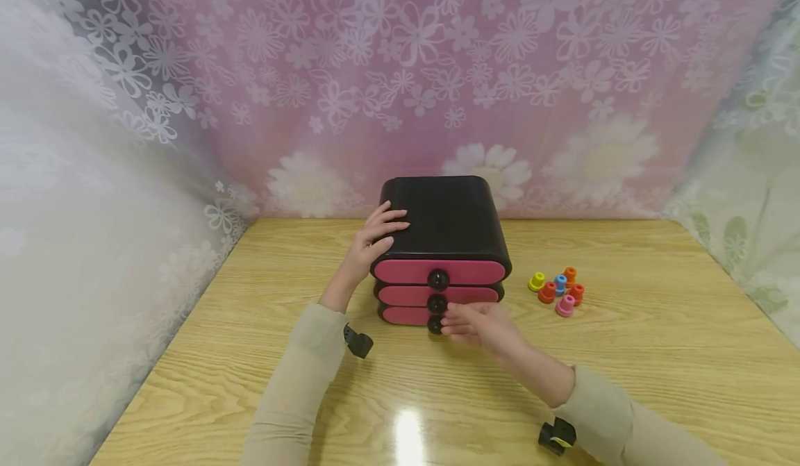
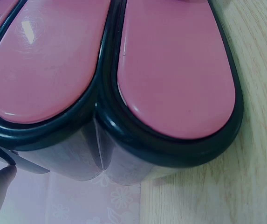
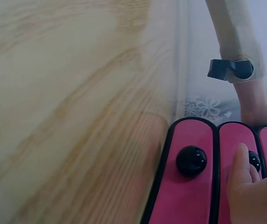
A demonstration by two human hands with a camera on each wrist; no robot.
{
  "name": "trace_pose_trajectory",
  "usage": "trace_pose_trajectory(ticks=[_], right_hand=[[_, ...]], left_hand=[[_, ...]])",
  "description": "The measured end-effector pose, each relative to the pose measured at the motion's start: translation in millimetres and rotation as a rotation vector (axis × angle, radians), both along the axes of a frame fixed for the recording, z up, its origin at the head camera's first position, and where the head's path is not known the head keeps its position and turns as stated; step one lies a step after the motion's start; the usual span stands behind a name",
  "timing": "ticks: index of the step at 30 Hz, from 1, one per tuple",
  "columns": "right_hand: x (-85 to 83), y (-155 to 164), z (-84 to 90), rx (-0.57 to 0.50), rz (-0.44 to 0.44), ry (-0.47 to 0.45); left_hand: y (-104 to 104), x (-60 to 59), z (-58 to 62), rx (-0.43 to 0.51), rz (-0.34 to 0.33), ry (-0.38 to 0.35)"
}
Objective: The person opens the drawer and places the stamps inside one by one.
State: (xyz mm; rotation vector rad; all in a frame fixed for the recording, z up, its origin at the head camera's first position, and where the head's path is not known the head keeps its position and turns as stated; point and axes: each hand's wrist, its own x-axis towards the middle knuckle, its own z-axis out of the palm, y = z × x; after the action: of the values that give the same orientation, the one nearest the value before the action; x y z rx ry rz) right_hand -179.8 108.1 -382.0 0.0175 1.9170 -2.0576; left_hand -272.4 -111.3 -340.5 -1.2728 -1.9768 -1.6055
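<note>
Fingers of the right hand (image 1: 478, 325) reach the bottom knob (image 1: 434, 325) of the drawer box (image 1: 446, 223) mid-tabletop (image 1: 625, 355); whether they pinch it I cannot tell. The left hand (image 1: 375, 240) lies flat, relaxed, on the box's top corner. Coloured caps (image 1: 558, 289) sit nearby.

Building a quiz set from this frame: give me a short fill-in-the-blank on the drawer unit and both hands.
1. The black drawer unit has ____ pink drawer fronts.
2. The left hand rests on the unit's ____.
3. The right hand is at the knob of the ____ drawer.
4. The small coloured pieces lie on the table to the unit's ____.

Missing words: three; top; bottom; right
</note>
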Motion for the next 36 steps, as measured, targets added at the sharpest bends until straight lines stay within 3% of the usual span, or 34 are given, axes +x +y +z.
trace_pose_trajectory(ticks=[12, 36], right_hand=[[-9.0, -3.4, -10.7, 0.028, 0.001, -0.018], [-20.2, -8.9, -13.9, -0.003, 0.001, -0.018]], left_hand=[[1.1, -2.0, -0.7, 0.010, 0.000, 0.005], [3.2, -4.5, -1.1, 0.003, 0.012, 0.027]])
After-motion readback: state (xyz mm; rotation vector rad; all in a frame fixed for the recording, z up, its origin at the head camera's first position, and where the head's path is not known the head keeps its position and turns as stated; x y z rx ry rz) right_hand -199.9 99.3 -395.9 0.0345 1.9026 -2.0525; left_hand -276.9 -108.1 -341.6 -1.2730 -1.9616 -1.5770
